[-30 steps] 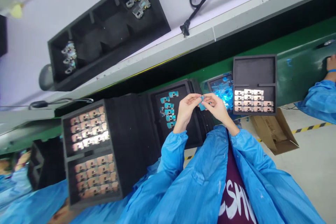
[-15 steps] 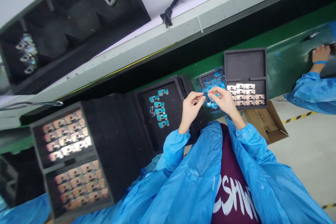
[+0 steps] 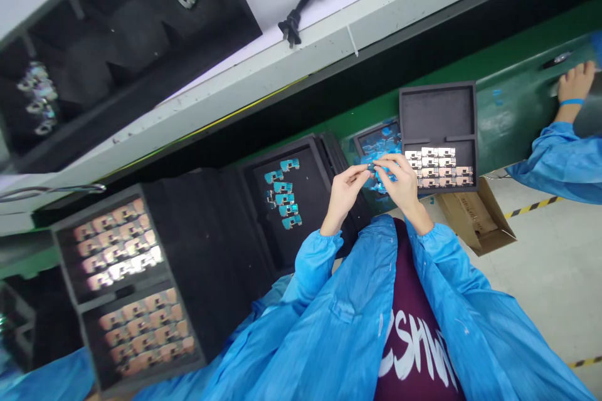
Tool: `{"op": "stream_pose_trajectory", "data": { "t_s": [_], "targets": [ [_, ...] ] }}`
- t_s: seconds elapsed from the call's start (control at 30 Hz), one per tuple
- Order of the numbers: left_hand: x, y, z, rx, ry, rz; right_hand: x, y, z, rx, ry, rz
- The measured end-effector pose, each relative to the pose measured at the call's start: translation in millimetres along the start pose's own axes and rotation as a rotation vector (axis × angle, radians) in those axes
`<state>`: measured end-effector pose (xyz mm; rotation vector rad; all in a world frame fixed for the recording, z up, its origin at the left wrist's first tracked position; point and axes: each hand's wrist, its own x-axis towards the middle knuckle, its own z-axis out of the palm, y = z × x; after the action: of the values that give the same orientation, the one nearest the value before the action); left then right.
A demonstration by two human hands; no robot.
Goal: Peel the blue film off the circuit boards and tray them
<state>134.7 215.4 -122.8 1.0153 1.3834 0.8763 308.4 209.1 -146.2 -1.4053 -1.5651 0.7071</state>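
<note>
My left hand [image 3: 347, 193] and my right hand [image 3: 401, 183] meet fingertip to fingertip, both closed in a pinch. Between them is a small blue-and-dark metal part [image 3: 371, 167], mostly hidden by the fingers. Just beyond and below the fingertips, loose scraps of blue film [image 3: 386, 143] lie over a small dark tray [image 3: 365, 145]. To the left, a black foam tray [image 3: 308, 185] carries several small metal parts covered in blue film [image 3: 285, 199]. At the right, another black foam tray [image 3: 437, 106] has rows of bare, shiny metal parts [image 3: 438, 163] in its near compartment.
At far left stands a black tray [image 3: 113, 298] filled with coppery parts. A white shelf edge [image 3: 197, 109] crosses above, bearing a black bin [image 3: 141, 69] and a plug cable [image 3: 290, 26]. An open cardboard box [image 3: 498, 225] sits below right. A co-worker's hand [image 3: 574, 83] rests at far right.
My fingertips have come closer together around the small part, and the right fingers have curled in more. The whole view has shifted slightly. The co-worker's hand has turned a little.
</note>
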Motion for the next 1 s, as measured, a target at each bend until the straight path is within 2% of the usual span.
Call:
{"op": "stream_pose_trajectory", "data": {
  "t_s": [0.17, 0.4, 0.53, 0.6, 0.67, 0.7, 0.77, 0.8, 0.87, 0.93, 1.0],
  "targets": [
    [-0.1, -1.8, -2.5, -0.122, -0.081, -0.132, -3.9, 9.2, -1.1, -0.095, 0.0, 0.009],
    [10.8, -18.9, -6.5, -0.417, -0.136, -0.313, -14.2, 24.2, -0.8, -0.168, -0.146, -0.143],
    [22.2, -28.8, -7.8, -0.577, -0.051, -0.416, -23.8, 27.0, 2.6, -0.216, -0.136, -0.285],
    [29.0, -33.5, -7.3, -0.609, 0.034, -0.451, -31.9, 27.5, 6.5, -0.223, -0.121, -0.338],
    [36.0, -37.5, -7.8, -0.585, 0.143, -0.417, -41.1, 30.0, 12.6, -0.181, -0.09, -0.33],
    [39.4, -39.0, -9.0, -0.553, 0.207, -0.364, -45.0, 32.8, 16.5, -0.146, -0.063, -0.287],
    [45.2, -40.4, -13.5, -0.452, 0.349, -0.21, -48.3, 42.9, 26.1, -0.104, -0.026, -0.088],
    [47.4, -40.1, -16.4, -0.393, 0.411, -0.132, -46.8, 50.1, 31.8, -0.123, -0.053, 0.057],
    [49.9, -38.2, -21.7, -0.279, 0.468, -0.029, -36.9, 67.7, 45.1, -0.227, -0.21, 0.342],
    [50.6, -35.9, -22.6, -0.179, 0.416, -0.001, -20.7, 85.8, 60.1, -0.33, -0.4, 0.513],
    [51.7, -35.7, -16.1, -0.09, 0.287, -0.009, -4.2, 100.6, 73.5, -0.375, -0.508, 0.569]
  ]
}}
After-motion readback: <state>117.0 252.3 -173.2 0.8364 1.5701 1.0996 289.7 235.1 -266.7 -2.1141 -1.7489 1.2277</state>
